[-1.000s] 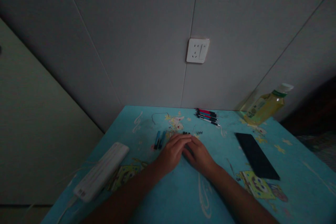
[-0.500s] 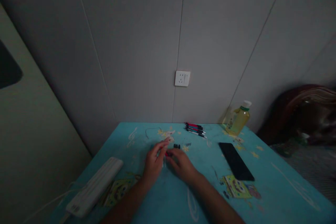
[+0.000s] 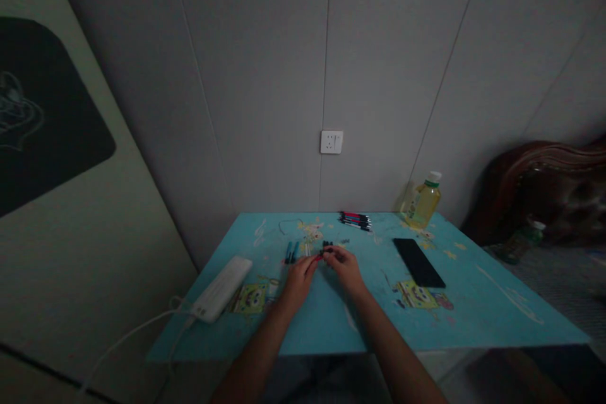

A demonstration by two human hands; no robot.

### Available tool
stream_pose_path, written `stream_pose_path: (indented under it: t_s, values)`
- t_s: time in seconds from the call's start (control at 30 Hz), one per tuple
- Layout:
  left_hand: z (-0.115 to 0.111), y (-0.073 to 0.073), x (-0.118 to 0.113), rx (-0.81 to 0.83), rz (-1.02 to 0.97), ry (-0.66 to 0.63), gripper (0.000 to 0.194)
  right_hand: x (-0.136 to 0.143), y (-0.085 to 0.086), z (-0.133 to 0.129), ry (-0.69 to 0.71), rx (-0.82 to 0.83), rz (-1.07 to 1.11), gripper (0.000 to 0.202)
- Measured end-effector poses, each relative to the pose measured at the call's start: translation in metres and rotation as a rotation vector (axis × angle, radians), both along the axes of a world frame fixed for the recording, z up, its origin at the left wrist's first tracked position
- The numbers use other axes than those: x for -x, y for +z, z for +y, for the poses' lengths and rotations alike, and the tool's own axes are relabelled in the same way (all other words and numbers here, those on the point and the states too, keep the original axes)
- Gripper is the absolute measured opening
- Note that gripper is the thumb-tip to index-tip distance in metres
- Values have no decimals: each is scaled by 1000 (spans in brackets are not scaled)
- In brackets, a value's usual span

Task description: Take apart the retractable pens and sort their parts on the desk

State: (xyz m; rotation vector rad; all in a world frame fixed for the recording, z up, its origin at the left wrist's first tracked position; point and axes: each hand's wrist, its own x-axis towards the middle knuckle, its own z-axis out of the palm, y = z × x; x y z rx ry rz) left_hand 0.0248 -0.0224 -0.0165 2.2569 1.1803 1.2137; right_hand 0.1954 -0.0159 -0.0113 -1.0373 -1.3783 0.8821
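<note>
Head view: the left hand (image 3: pixel 299 278) and right hand (image 3: pixel 345 267) meet at the fingertips, closed on the two ends of a slim red-and-black piece (image 3: pixel 319 257); grip firmness cannot be told. The piece lies over the middle of the table (image 3: pixel 473 315). Half a second ago the left hand was raised and the piece barely showed; now it is exposed between both hands, suggesting two-handed work on one part. The two blue tubes (image 3: pixel 296 251), hidden then, now show just left of the hands. Small black parts (image 3: pixel 327 243) sit directly beyond the fingers.

Clearances: the far edge meets the wall (image 3: pixel 265 107), with pens (image 3: pixel 356 221) alongside it. A white power strip (image 3: pixel 222 287) bounds the left; a dark slab (image 3: pixel 419 262) lies well to the right. Bare surface separates slab and right hand, and the near edge is now visible.
</note>
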Motion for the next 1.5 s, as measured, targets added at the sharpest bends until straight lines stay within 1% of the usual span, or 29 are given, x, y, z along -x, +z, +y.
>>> stream_pose_path:
  t_s: [0.17,0.3,0.37,0.57,0.7,0.77,0.83,0.97,1.07,1.17,1.27,1.33,1.43,1.5]
  values:
    - [-3,-3,0,80,-25,-46,32,-2,-5,0,-5,-6,38,46]
    - [-1,-5,2,129,-35,-70,31,-1,-6,1,4,-38,14,43]
    - [1,-7,2,152,-37,-72,30,0,-5,2,-13,-63,2,41]
    - [10,-18,0,206,-45,-44,26,2,-8,6,-84,-127,-34,41]
    - [15,-23,0,211,-70,4,23,-5,-11,9,-150,-164,-68,41]
    - [15,-24,0,201,-92,20,26,-9,-11,8,-166,-188,-96,40]
    - [14,-24,0,186,-118,25,33,-8,-10,5,-152,-222,-140,37]
    - [6,-19,1,123,-162,-17,45,2,-9,-3,-54,-320,-260,29]
    - [1,-14,2,54,-173,-34,45,11,-9,-7,20,-393,-338,28]
    - [-2,-12,3,-6,-155,-18,39,16,-10,-8,64,-434,-412,26]
    - [2,-12,7,-40,-123,56,35,16,-13,-7,74,-437,-483,28]
    - [9,-10,15,-47,-110,161,36,14,-16,-6,67,-422,-525,29]
    - [26,-2,36,-46,-77,361,40,12,-19,-4,55,-393,-589,24]
    - [37,4,53,-46,-14,446,39,12,-20,-4,60,-385,-632,21]
